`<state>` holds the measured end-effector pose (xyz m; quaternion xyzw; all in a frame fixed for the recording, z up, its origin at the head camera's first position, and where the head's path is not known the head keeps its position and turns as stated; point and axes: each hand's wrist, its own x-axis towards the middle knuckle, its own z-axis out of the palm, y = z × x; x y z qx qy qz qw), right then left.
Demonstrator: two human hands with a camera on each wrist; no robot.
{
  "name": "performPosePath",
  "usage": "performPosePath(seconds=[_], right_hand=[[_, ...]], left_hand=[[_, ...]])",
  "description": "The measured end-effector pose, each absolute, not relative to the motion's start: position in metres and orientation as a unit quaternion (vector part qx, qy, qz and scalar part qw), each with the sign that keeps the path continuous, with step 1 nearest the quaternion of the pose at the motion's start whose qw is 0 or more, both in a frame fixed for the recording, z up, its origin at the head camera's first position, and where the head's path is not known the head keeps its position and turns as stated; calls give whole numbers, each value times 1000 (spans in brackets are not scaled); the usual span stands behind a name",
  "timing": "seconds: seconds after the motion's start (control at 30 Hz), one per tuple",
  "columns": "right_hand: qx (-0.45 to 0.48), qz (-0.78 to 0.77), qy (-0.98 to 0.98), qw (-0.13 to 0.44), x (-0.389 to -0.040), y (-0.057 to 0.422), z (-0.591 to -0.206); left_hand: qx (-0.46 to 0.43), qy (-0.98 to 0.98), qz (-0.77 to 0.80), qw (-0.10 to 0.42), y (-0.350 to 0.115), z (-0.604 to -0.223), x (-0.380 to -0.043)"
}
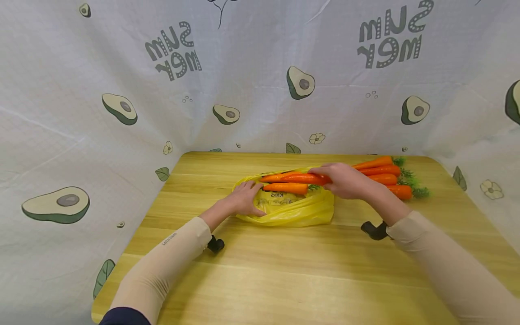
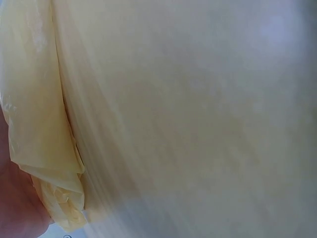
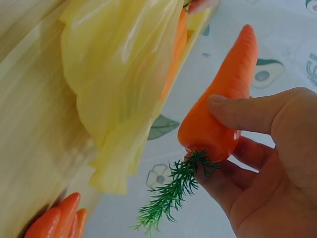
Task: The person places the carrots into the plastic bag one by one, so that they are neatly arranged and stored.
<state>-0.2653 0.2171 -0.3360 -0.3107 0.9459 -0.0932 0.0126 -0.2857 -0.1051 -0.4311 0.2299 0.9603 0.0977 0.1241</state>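
In the head view a yellow plastic bag (image 1: 300,216) lies on the table with its mouth spread wide. My left hand (image 1: 243,199) is at the bag's left end, fingers and thumb spread apart at the mouth. Along the edge of the left wrist view, the bag's film (image 2: 37,109) covers part of that hand. My right hand (image 3: 267,148) grips an orange carrot (image 3: 223,94) near its thick end, thumb on one side and fingers on the other. Its green leafy top (image 3: 173,191) hangs below. Over the bag, the held carrot's tip points left, above another carrot (image 1: 288,188) inside.
Several more carrots (image 1: 383,170) with green tops lie in a group at the right of the wooden table (image 1: 260,280). A white curtain (image 1: 260,81) printed with avocados hangs behind the table and along its sides.
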Motion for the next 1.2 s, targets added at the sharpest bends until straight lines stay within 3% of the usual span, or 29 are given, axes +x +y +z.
performPosePath(seconds=[0.4, 0.93, 1.2], right_hand=[[-322, -83, 943, 29, -272, 178, -353], [-312, -39, 948, 49, -272, 164, -384], [-324, -32, 945, 18, -268, 161, -392]], left_hand=[[228, 961, 97, 122, -106, -434, -285], [239, 959, 90, 125, -107, -433, -283], [246, 955, 88, 142, -110, -430, -282]])
